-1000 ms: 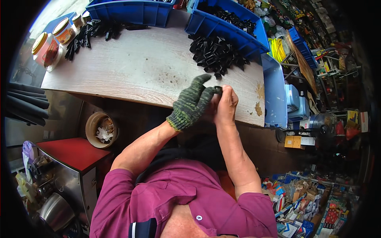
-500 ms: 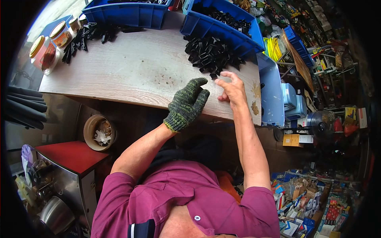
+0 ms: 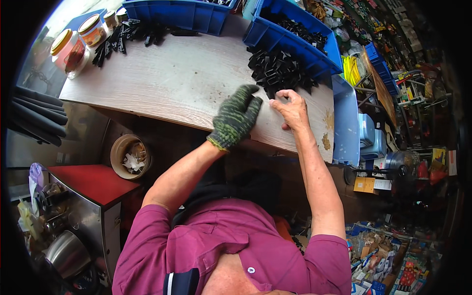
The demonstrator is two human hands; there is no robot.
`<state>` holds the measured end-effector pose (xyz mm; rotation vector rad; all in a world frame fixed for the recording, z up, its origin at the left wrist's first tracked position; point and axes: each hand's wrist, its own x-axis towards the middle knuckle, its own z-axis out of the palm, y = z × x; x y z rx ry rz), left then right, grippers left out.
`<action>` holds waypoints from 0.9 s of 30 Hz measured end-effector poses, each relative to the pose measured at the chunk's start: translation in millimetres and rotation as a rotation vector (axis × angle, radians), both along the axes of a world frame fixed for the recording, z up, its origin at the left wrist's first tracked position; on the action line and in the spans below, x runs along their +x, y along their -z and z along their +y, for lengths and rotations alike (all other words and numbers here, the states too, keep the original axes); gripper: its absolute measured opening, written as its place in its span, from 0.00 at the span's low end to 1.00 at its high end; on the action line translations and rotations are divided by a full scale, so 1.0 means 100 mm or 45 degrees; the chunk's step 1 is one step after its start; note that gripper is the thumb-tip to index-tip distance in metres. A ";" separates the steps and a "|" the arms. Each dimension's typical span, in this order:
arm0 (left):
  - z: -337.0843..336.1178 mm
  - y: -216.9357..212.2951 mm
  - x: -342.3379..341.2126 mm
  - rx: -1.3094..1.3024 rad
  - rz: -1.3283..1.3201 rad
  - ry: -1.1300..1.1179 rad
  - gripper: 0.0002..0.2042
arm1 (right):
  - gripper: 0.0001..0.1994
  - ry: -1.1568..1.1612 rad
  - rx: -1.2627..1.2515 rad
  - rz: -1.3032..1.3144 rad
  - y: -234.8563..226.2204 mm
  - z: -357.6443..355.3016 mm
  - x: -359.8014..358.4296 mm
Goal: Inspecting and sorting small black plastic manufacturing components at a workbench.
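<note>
My left hand wears a dark green knitted glove. It is over the table's front edge, its fingers bent and a gap showing between thumb and fingers. Close on its right is my bare right hand, thumb and index finger drawn together at the near edge of a heap of black clip-like pieces. Whatever is between those fingertips is too small to make out. The heap lies against a blue crate that holds more black pieces. Both hands are just above the pale wood-grain table.
Long black pieces lie at the far left, beside lidded jars and a second blue crate. A light-blue bin stands off the table's right edge. Below are a bucket of scraps and a red-topped cabinet.
The whole scene has shifted slightly rightward as the view turned. My right thumb and index finger have come closer together near the heap. My left hand keeps about the same pose.
</note>
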<state>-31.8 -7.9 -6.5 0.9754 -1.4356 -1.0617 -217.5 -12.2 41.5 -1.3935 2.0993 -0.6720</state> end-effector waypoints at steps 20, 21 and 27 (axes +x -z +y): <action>-0.49 -0.16 0.10 -0.041 -0.572 0.272 0.17 | 0.12 -0.243 -0.231 -0.471 0.26 0.10 0.32; -0.49 -0.16 0.12 -0.038 -0.574 0.262 0.17 | 0.13 -0.237 -0.304 -0.515 0.29 0.12 0.37; -0.38 -0.24 0.17 0.508 0.033 0.409 0.13 | 0.17 -0.301 -0.612 -0.569 0.50 0.15 0.41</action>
